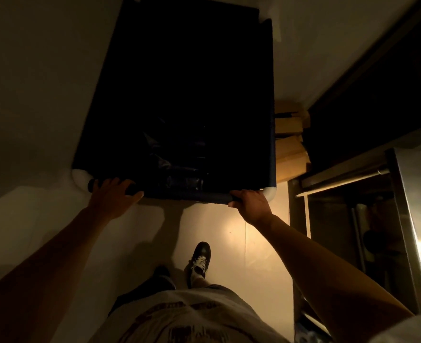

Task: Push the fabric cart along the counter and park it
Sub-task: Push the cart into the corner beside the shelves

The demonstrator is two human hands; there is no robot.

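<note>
Hands point(115, 194) on dark-lined fabric cart point(272, 100)

Both forearms bare to past the elbow. Light T-shirt point(187, 320) with dark reddish printed lettering across the front, illegible. Dark trousers. Dark shoe point(199, 259) with white laces; lighting dim.

dark open-topped fabric cart point(187, 95) with white corner joints, upright on the floor beside stacked cardboard

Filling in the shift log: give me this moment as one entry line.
phase: pushing | left hand: gripping near rail | right hand: gripping near rail | dark fabric cart with white pipe corners | steel counter: to right | parked: not yet
</note>
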